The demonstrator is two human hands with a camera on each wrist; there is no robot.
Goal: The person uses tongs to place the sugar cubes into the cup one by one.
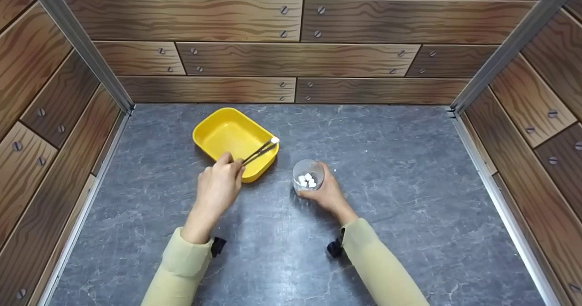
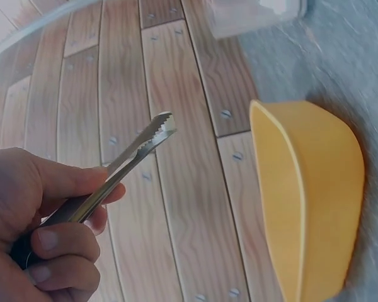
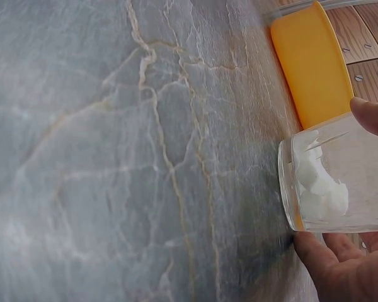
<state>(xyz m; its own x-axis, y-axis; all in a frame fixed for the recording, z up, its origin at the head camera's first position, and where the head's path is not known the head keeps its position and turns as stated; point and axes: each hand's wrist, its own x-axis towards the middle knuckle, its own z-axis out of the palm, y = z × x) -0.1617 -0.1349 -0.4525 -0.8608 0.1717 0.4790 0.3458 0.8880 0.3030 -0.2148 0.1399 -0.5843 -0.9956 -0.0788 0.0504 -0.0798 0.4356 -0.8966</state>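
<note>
My left hand (image 1: 218, 185) holds metal tongs (image 2: 116, 180) with serrated tips, thumb and fingers curled round the handle. A white cube (image 1: 275, 139) sits pinched between the tips, over the right rim of the yellow tub (image 1: 232, 137). My right hand (image 1: 331, 194) grips a clear glass (image 1: 313, 166) from its right side, thumb and fingers on opposite walls. Several white cubes (image 3: 321, 185) lie at the bottom of the glass. In the right wrist view the glass base is right at the tabletop, with fingers beside it.
The yellow tub stands left of the glass on the grey marbled tabletop (image 1: 400, 183). Wood-patterned panels (image 1: 236, 60) close off the back and both sides. Metal frame bars (image 1: 509, 42) rise at the corners. Black wrist devices (image 1: 335, 248) sit at the sleeve cuffs.
</note>
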